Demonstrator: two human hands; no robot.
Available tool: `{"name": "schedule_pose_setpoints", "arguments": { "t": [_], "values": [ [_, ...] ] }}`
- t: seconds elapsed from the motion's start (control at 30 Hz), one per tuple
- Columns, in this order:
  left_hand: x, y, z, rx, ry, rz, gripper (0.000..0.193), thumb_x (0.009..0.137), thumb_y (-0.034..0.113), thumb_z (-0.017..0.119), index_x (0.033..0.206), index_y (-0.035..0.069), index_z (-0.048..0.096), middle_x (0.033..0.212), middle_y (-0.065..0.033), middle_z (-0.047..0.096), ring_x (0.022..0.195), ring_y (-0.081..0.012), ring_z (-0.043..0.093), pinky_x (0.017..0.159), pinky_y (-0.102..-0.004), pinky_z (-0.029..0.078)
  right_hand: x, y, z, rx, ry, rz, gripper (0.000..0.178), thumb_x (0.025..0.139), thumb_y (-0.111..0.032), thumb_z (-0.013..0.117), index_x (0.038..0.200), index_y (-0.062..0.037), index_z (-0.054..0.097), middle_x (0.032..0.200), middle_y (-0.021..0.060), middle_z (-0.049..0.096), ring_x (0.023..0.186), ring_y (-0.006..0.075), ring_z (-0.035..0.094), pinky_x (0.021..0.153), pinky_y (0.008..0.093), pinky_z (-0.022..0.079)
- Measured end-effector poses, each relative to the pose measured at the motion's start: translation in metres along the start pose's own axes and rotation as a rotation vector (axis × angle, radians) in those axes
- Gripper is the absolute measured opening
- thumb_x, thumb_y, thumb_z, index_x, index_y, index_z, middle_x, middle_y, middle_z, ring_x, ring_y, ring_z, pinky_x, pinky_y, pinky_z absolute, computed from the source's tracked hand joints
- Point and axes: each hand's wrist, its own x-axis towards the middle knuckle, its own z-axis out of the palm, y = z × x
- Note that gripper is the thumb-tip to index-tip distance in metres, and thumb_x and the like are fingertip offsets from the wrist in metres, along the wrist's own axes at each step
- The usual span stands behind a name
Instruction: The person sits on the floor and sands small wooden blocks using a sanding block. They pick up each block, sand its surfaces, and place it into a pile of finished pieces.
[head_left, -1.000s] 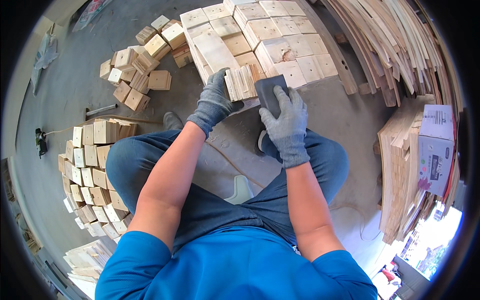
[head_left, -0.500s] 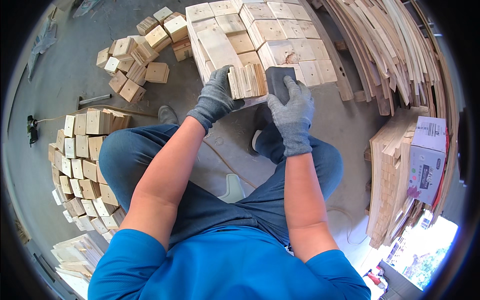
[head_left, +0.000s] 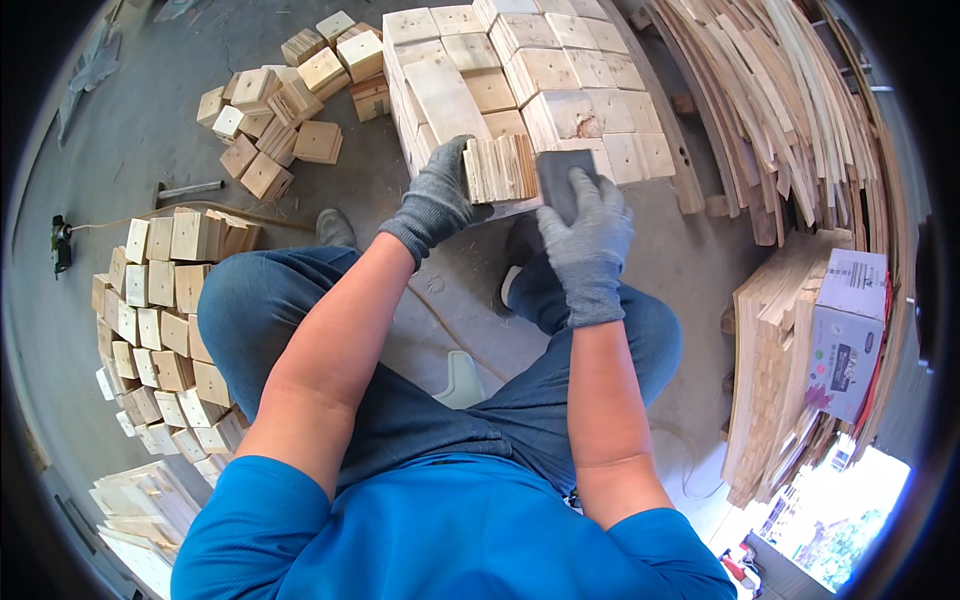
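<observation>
Turned slightly squarer since a second ago, a dark grey, flat rectangular block (head_left: 557, 175) sits just beside the right edge of a bundle of thin, pale wooden boards (head_left: 500, 168); whether they touch cannot be told. The person's grey-gloved right hand (head_left: 590, 235) grips the block, fingers spread across it, while the grey-gloved left hand (head_left: 438, 195) clasps the bundle's left side. Beyond the bundle stands a large stack of pale wooden blocks (head_left: 565, 110); long, thin wooden strips (head_left: 770, 110) lie well to the bundle's right.
</observation>
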Motion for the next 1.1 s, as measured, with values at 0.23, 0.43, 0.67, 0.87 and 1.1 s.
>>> {"name": "schedule_pose_setpoints", "arguments": {
  "t": [0.23, 0.43, 0.67, 0.87, 1.1],
  "values": [
    [0.0, -0.007, 0.004, -0.052, 0.0, -0.018, 0.109, 0.06, 0.018, 0.102, 0.153, 0.008, 0.045, 0.139, -0.0165, 0.062, 0.128, -0.0298, 0.063, 0.114, -0.0396, 0.05, -0.02, -0.012, -0.002, 0.137, -0.002, -0.184, 0.067, 0.082, -0.037, 0.087, 0.14, -0.0103, 0.069, 0.147, 0.0271, 0.056, 0.128, 0.047, 0.056, 0.11, 0.056, 0.048],
    [0.001, 0.006, 0.0, -0.015, -0.021, -0.036, 0.106, 0.061, 0.019, 0.101, 0.151, 0.006, 0.046, 0.138, -0.0159, 0.061, 0.128, -0.0307, 0.061, 0.115, -0.041, 0.05, -0.002, 0.0, 0.005, 0.079, -0.021, -0.016, 0.067, 0.082, -0.035, 0.086, 0.142, -0.0099, 0.069, 0.145, 0.0282, 0.058, 0.128, 0.0475, 0.057, 0.111, 0.0559, 0.047],
    [0.0, 0.01, -0.002, 0.052, 0.006, -0.018, 0.104, 0.06, 0.022, 0.101, 0.149, 0.005, 0.048, 0.141, -0.0185, 0.059, 0.131, -0.0343, 0.06, 0.115, -0.0409, 0.049, -0.013, -0.011, -0.003, 0.099, -0.025, -0.128, 0.065, 0.083, -0.037, 0.085, 0.141, -0.011, 0.069, 0.144, 0.0275, 0.058, 0.127, 0.0477, 0.056, 0.11, 0.0565, 0.047],
    [-0.001, 0.01, -0.004, 0.073, -0.003, -0.02, 0.106, 0.06, 0.023, 0.101, 0.15, 0.007, 0.048, 0.141, -0.02, 0.057, 0.132, -0.0371, 0.059, 0.116, -0.0428, 0.049, -0.013, -0.011, 0.008, 0.048, 0.017, -0.024, 0.067, 0.082, -0.033, 0.086, 0.142, -0.0095, 0.068, 0.144, 0.0294, 0.056, 0.125, 0.0484, 0.057, 0.11, 0.0565, 0.047],
    [0.0, 0.007, -0.001, 0.093, -0.008, -0.028, 0.108, 0.06, 0.023, 0.102, 0.151, 0.006, 0.047, 0.141, -0.0196, 0.057, 0.131, -0.0361, 0.059, 0.116, -0.0425, 0.048, -0.036, -0.023, 0.005, 0.041, -0.02, -0.066, 0.062, 0.083, -0.032, 0.085, 0.141, -0.017, 0.069, 0.146, 0.028, 0.054, 0.128, 0.0483, 0.055, 0.11, 0.0581, 0.045]
  ]
}}
